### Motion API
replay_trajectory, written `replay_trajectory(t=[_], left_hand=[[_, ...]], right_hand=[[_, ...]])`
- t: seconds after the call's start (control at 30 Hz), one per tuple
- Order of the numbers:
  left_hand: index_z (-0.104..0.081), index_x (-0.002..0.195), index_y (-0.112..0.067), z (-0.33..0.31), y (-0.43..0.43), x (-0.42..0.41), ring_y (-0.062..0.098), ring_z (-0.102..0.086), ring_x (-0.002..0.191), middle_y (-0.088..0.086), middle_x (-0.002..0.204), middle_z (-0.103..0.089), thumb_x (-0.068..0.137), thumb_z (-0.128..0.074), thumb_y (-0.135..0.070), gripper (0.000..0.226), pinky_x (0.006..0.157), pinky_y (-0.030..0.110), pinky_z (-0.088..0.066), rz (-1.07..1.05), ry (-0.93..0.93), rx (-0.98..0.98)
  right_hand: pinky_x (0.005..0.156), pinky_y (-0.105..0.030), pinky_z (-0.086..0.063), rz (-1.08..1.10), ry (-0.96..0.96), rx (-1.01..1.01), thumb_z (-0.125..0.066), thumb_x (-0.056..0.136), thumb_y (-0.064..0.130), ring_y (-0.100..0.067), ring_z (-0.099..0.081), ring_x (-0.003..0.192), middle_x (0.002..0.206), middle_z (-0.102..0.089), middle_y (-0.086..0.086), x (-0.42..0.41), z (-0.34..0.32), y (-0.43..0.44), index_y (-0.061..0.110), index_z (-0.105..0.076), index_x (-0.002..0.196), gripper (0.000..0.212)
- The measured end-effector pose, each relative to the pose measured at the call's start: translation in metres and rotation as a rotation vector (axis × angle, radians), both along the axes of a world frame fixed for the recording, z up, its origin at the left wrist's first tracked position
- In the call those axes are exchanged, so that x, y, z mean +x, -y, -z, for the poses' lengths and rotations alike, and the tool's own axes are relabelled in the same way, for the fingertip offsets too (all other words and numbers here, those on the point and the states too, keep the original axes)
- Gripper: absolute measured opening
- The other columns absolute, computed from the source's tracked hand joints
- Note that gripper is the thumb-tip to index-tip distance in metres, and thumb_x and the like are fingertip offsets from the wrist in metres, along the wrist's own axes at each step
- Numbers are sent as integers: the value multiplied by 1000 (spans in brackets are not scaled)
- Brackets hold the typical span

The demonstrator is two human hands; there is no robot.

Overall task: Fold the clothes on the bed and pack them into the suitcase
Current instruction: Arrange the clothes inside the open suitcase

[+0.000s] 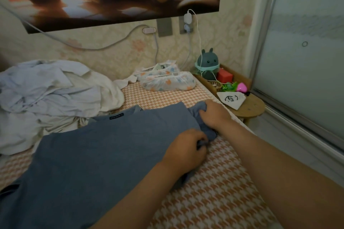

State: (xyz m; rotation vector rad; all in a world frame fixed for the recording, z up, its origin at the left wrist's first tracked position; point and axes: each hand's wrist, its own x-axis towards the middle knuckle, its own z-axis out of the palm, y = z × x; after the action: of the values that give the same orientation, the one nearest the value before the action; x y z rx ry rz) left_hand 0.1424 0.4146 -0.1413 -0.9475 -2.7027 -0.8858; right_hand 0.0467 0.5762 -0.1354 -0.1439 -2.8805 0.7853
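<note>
A blue T-shirt (96, 150) lies spread flat on the bed (214, 191), its collar toward the wall. My right hand (214, 114) grips the bunched sleeve at the shirt's far right corner. My left hand (184, 150) pinches the same sleeve's lower edge just in front of it. A heap of pale blue and white clothes (54, 95) lies crumpled at the back left of the bed. No suitcase is in view.
The bed has an orange houndstooth sheet. A patterned bundle (167, 80) sits by the wall. Beside the bed's right edge stands a small wooden stand (251, 108) with a teal plush toy (207, 65), a red box and a white pouch. A glass sliding door (301, 52) is at right.
</note>
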Motion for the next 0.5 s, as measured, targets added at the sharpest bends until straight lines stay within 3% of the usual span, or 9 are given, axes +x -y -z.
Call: replay_trajectory(t=[0.07, 0.1, 0.17, 0.27, 0.33, 0.37, 0.43, 0.5], left_hand=[[-63, 84, -15, -13, 16, 4, 8, -54, 74, -5, 80, -61, 91, -55, -10, 12, 66, 19, -41, -127, 31, 159], [-62, 83, -17, -18, 27, 7, 6, -56, 75, -8, 79, -61, 89, -56, -8, 12, 64, 13, -41, -194, 57, 232], [-59, 80, -22, -25, 55, 13, -1, -56, 75, -13, 77, -60, 86, -59, -6, 17, 59, 8, -40, -321, 128, 328], [-57, 76, -24, -28, 105, 20, 1, -57, 70, -9, 76, -61, 83, -62, -4, 22, 55, 7, -38, -480, 212, 384], [-59, 74, -23, -30, 142, 27, 6, -57, 68, -5, 74, -62, 82, -61, -3, 21, 56, 12, -39, -545, 266, 374], [-60, 73, -22, -32, 160, 32, 8, -56, 66, -4, 72, -62, 82, -61, -3, 21, 57, 17, -41, -564, 296, 349], [-62, 70, -23, -34, 195, 44, 9, -57, 64, -4, 69, -62, 82, -60, -2, 24, 60, 22, -43, -591, 343, 256], [-64, 72, -22, -33, 226, 58, 8, -59, 64, -3, 71, -64, 84, -60, -4, 22, 58, 20, -47, -581, 436, 94]], right_hand=[[70, -36, -43, 9, -13, -55, -45, 98, 25, -32, -57, 93, 102, -57, -10, 0, -13, 12, 12, -53, 106, 18], [64, -34, -40, 9, -23, -87, -46, 96, 24, -29, -55, 84, 91, -55, -7, -1, -19, 21, 15, -52, 93, 11], [53, -31, -29, 14, -44, -180, -50, 91, 17, -22, -46, 65, 69, -46, -3, 1, -34, 44, 17, -41, 69, 24], [50, -30, -27, -2, -47, -367, -54, 91, 15, -19, -44, 59, 62, -43, -4, 5, -59, 92, 15, -39, 63, 32], [53, -28, -36, -69, -29, -470, -57, 93, 15, -19, -53, 68, 74, -56, -3, 10, -74, 133, 16, -54, 75, 18], [57, -27, -42, -125, -13, -540, -59, 93, 13, -20, -59, 78, 88, -64, -2, 15, -81, 155, 16, -63, 90, 6], [64, -28, -53, -274, 97, -745, -60, 95, 9, -24, -62, 96, 117, -63, -1, 28, -89, 197, 13, -57, 129, 35], [67, -30, -59, -449, 308, -874, -59, 96, 4, -27, -65, 102, 120, -62, -5, 45, -84, 232, 16, -41, 145, 54]])
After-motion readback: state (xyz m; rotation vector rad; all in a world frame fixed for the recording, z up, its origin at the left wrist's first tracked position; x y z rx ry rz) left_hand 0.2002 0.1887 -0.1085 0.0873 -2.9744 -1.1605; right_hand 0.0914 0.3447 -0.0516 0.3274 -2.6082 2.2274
